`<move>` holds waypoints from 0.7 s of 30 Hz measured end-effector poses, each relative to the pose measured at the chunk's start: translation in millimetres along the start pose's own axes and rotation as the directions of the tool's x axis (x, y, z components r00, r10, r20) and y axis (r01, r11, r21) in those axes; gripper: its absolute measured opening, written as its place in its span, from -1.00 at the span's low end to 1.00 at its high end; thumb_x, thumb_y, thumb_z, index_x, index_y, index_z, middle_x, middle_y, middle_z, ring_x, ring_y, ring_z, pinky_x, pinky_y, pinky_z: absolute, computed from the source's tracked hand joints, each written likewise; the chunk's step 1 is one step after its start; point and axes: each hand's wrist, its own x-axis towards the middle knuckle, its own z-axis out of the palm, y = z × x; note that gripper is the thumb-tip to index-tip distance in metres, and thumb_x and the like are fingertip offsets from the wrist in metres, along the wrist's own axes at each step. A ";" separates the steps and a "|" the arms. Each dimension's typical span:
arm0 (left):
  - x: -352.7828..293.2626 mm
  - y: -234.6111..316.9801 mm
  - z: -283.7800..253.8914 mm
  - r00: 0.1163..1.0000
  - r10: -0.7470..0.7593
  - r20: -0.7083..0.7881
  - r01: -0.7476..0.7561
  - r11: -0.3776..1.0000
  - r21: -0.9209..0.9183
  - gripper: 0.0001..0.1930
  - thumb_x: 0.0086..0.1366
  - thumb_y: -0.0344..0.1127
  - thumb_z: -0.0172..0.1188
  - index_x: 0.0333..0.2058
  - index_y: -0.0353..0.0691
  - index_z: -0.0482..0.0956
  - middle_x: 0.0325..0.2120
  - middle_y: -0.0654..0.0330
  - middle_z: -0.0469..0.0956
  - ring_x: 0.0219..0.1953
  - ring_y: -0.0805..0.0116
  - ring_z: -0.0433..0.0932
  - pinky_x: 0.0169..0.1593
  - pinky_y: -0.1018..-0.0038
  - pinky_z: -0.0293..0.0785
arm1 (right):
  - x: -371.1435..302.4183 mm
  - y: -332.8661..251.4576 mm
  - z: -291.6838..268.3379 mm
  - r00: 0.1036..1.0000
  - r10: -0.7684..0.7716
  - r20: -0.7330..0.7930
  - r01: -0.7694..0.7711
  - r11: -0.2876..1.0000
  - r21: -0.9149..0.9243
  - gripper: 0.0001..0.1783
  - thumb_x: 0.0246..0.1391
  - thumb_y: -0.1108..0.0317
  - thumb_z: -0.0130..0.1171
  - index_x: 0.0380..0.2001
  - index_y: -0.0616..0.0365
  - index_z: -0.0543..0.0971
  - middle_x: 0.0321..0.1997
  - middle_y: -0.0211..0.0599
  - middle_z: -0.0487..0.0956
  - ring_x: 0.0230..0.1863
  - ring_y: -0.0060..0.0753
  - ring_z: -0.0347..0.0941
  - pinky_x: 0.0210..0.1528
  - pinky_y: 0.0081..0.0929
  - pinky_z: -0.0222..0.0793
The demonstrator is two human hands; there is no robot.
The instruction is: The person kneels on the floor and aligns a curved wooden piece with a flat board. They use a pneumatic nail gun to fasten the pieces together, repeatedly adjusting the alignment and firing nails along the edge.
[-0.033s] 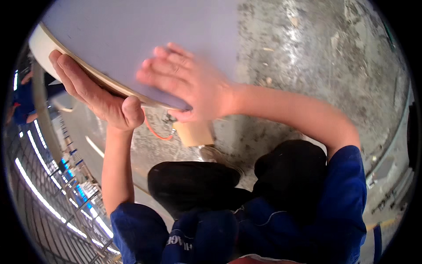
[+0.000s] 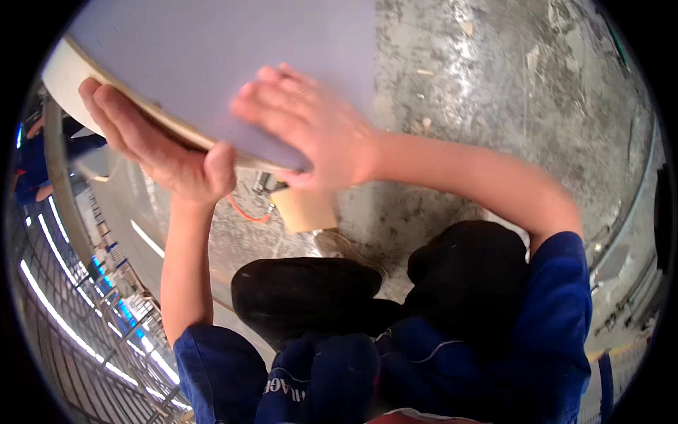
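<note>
A large panel with a smooth bluish-grey face (image 2: 176, 56) and a pale curved edge band (image 2: 67, 74) fills the upper left. My left hand (image 2: 159, 145) lies along this edge, its fingers stretched out and its thumb sticking up beside the rim. My right hand (image 2: 311, 131) rests over the panel's face near the closest edge, fingers stretched and slightly smeared by motion. Its thumb points down toward the rim, where a small dark patch shows. Whether the thumb grips under the rim I cannot tell.
Below the panel an orange hose (image 2: 247, 213) runs by a metal fitting (image 2: 265, 185) and a yellowish block (image 2: 305, 210). My shoe (image 2: 337, 246) is just behind the block. The concrete floor (image 2: 480, 92) carries scattered scraps. Another person in blue (image 2: 32, 166) is at the far left.
My right hand has shifted slightly to the right across the panel's face. The left hand stays along the edge; the whole view has moved a little.
</note>
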 end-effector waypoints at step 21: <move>-272.1 54.1 126.7 1.000 0.007 -0.013 -0.006 0.994 0.112 -0.06 0.06 0.21 0.45 0.37 0.06 0.26 0.52 0.30 -0.11 0.56 0.09 -0.31 0.49 -0.20 -0.56 | -207.7 18.4 101.9 0.541 0.813 -0.214 -0.841 0.527 -0.122 -0.47 0.04 0.32 0.40 0.09 0.21 0.54 0.00 -0.04 0.64 0.03 0.00 0.57 0.10 -0.23 0.51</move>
